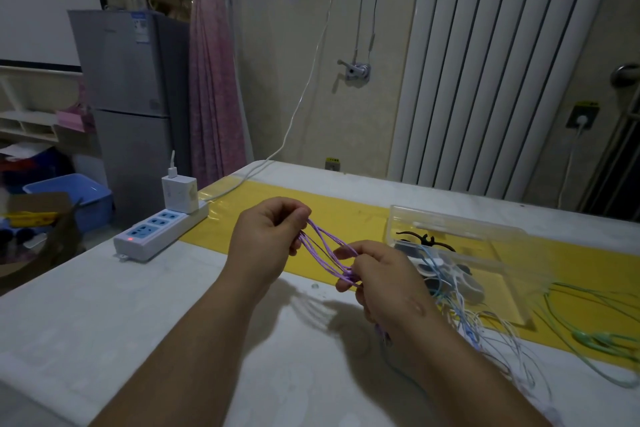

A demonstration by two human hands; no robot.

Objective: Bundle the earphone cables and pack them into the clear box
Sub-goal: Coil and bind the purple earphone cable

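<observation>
In the head view, just left of the clear box [446,218], both hands are working above the table [173,305]. The left hand [268,239] is pinching one end of the looped purple earphone cable [325,250], its grip pressed together on the strands. The right hand [384,282], nearest the box, is pinching the other end with its grip curled round the loops. The strands are fanning apart between the 2 hands rather than lying as 1 hank. To do this step well, I judge the hands should be drawing the loops even and taut, gathering them flat before any tie is going round the middle. Otherwise a slack loop is likely to slip out. A black tie [427,241] is lying inside the box. Blue and white cables [485,326] are spilling from the box's near corner, and a green cable [588,336] is trailing to its right, running off the frame edge. The purple cable's earbuds and plug are hiding behind the right hand. The box's other contents are blurring through the plastic.
</observation>
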